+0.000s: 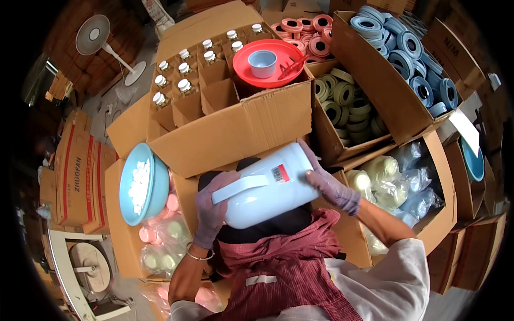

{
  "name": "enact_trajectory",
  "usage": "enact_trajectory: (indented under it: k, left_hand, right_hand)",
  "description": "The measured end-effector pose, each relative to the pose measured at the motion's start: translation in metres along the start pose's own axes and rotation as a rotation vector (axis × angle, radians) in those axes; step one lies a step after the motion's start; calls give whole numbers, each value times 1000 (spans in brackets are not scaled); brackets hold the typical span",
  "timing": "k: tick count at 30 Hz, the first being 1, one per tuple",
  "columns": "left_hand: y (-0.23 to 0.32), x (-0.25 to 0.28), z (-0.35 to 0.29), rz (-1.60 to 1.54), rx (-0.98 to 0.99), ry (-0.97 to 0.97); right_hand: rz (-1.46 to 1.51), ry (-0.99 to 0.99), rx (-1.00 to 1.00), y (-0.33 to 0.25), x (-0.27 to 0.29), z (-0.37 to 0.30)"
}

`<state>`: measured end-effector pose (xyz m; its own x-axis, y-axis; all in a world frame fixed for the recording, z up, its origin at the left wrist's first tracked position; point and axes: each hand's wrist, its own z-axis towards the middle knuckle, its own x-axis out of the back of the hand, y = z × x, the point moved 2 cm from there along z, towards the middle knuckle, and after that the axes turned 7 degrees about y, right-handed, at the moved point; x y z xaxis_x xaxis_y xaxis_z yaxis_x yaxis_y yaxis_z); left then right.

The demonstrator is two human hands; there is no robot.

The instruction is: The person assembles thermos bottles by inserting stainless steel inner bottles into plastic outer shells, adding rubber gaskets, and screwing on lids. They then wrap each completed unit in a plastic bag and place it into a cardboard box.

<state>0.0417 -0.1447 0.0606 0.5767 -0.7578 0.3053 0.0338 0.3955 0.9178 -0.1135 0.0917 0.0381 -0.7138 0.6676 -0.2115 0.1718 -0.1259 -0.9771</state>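
A light blue plastic jug [262, 200] with a long handle lies tilted across my lap, held between both hands. My left hand [210, 211], in a greyish-purple glove, is closed around its lower end beside the handle. My right hand [333, 184], gloved alike, grips the wider end at the right, with the thumb on the side. A small label with a red patch [280, 173] sticks to the jug's side. The inside of the jug is not visible.
Ahead stands a divided carton [235, 125] of silver-capped bottles, with a red plate [251, 79] on its corner. Cartons of green rings [342, 99] and blue rings [409, 45] stand right. A blue basin [158, 200] with white pieces and cartons of bagged parts [383, 182] flank me.
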Motion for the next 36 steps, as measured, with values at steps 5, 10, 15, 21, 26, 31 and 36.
enact_trajectory:
  k: [5, 10, 15, 21, 26, 31, 36]
  left_hand:
    - [-11, 9, -5, 243, -45, -220]
    - [4, 11, 1, 288, -133, -12]
    - [-3, 30, 9, 282, 64, 169]
    - [-12, 19, 60, 12, -193, 410]
    - [-33, -11, 133, -851, 7, 236]
    - [-23, -35, 133, -1545, 345, 272]
    - [-12, -93, 104, -1466, 351, 252]
  right_hand:
    - [-594, -356, 602, -66, 11, 24]
    - [-298, -369, 455, -56, -13, 41]
    - [-411, -432, 565, -67, -23, 106]
    - [-1450, 500, 421, -43, 63, 306]
    - [-1458, 410, 673, -57, 31, 279]
    - [-1381, 256, 1250, -92, -58, 131]
    - [-1080, 272, 1479, -81, -55, 118]
